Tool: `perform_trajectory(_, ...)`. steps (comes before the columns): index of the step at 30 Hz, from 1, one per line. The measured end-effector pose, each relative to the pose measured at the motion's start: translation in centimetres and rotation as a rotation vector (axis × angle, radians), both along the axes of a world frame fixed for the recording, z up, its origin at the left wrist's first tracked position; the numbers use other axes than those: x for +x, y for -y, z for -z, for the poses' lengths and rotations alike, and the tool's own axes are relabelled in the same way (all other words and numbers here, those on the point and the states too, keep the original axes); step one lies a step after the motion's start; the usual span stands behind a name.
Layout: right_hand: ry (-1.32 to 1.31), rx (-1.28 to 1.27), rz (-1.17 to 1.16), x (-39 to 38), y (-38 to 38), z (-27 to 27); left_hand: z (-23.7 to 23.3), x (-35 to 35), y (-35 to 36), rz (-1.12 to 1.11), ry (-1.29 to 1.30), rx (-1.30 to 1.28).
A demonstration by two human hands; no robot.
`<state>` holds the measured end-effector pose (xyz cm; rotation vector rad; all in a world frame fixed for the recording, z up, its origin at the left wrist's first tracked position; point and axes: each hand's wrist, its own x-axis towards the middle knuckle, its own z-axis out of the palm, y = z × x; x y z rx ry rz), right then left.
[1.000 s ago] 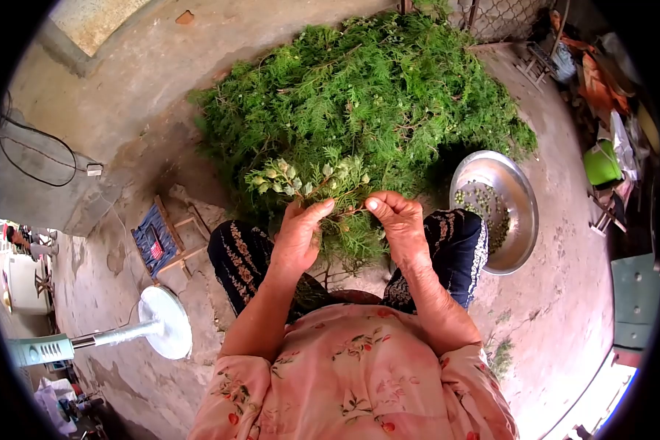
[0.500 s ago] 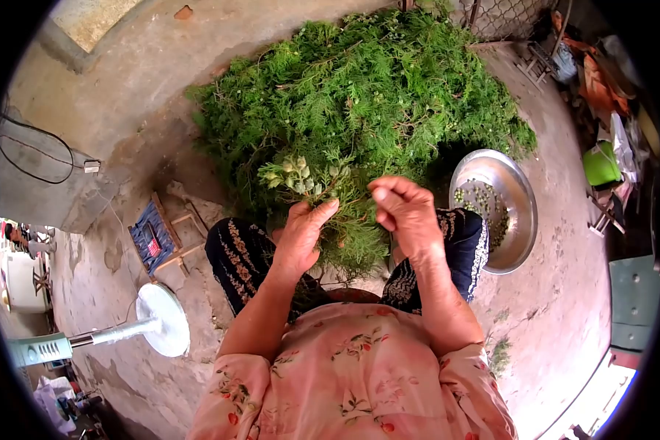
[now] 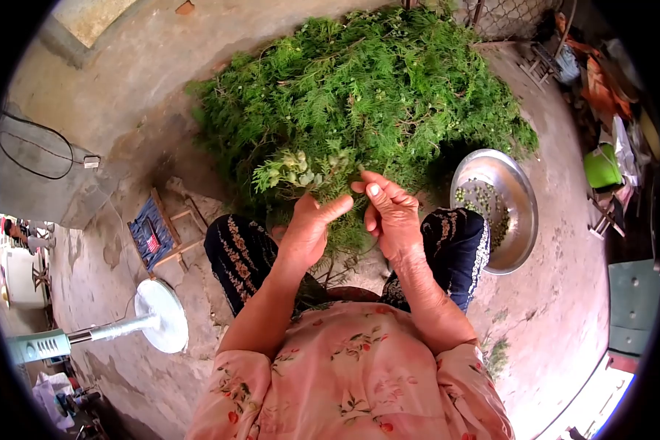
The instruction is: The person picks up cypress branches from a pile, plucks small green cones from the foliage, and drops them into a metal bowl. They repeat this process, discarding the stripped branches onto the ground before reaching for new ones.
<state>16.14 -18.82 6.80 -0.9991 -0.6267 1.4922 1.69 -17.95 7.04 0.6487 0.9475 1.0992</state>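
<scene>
My left hand [image 3: 308, 231] is closed around the lower stem of a leafy conifer sprig [image 3: 301, 170] that bears a cluster of pale green cones. Just right of that cluster, my right hand [image 3: 396, 220] has its fingers curled and its thumb pressed against the index finger. Whatever sits in that pinch is too small to make out. Beyond both hands lies a large heap of green conifer branches [image 3: 367, 95]. A metal basin [image 3: 521, 220] stands by my right knee with many small green cones [image 3: 484, 205] in it.
A small folding stool [image 3: 154, 231] stands on the concrete floor to the left, near a pedestal fan's round base [image 3: 161, 315]. At the right edge are a bright green container [image 3: 601, 165] and assorted clutter.
My right hand has moved left, closer to the cone cluster. My left hand has shifted slightly right, and the sprig leans lower. The basin and the heap stay put.
</scene>
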Motion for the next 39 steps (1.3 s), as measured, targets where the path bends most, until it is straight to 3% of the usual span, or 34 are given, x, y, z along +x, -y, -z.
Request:
perform_trajectory(2,-0.002,0.003,0.012,-0.5,0.2,0.5,-0.2,0.4,0.2,0.133,-0.016,0.060)
perform_trajectory(8,-0.210,-0.024,-0.035,-0.7,0.3,0.4,-0.2,1.5,0.4,0.009,-0.084,0.071)
perform_trajectory(10,-0.179,-0.010,-0.043,-0.9,0.4,0.8,-0.4,1.8,0.4,0.012,-0.171,0.085)
perform_trajectory(18,-0.102,-0.033,0.039,-0.3,0.6,0.7,0.4,1.5,0.1,0.021,-0.106,0.036)
perform_trajectory(20,0.120,-0.022,0.134,1.0,0.3,0.5,0.7,1.2,-0.1,0.001,-0.093,0.017)
perform_trajectory(24,0.039,0.028,0.181,2.0,0.3,0.0,0.7,1.1,-0.1,0.056,-0.087,-0.010)
perform_trajectory(27,0.288,-0.028,-0.002,1.6,0.6,-1.0,0.6,1.4,0.0,0.119,-0.117,-0.017)
perform_trajectory(30,0.416,0.028,-0.017,1.8,0.0,0.2,1.2,2.0,0.1,0.113,-0.142,0.008)
perform_trajectory(31,0.526,0.142,-0.005,1.9,-0.2,1.3,3.3,1.6,0.1,0.130,-0.238,0.004)
perform_trajectory(33,0.777,0.372,0.092,2.6,0.1,1.8,2.5,2.1,0.2,0.247,-0.316,0.011)
perform_trajectory(34,0.895,0.325,0.007,3.4,0.1,2.3,1.8,3.1,0.6,0.214,-0.293,0.026)
perform_trajectory(35,0.846,0.258,-0.099,4.3,-0.2,2.5,1.1,4.3,0.8,0.209,-0.287,0.108)
perform_trajectory(36,0.644,0.246,-0.034,4.4,0.0,2.2,1.0,4.3,0.5,0.235,-0.359,0.158)
perform_trajectory(38,0.485,0.314,0.084,5.2,0.4,2.0,0.8,5.4,0.2,0.278,-0.445,0.178)
perform_trajectory(39,0.611,0.313,0.102,5.5,0.5,2.2,-0.6,6.1,0.5,0.314,-0.549,0.172)
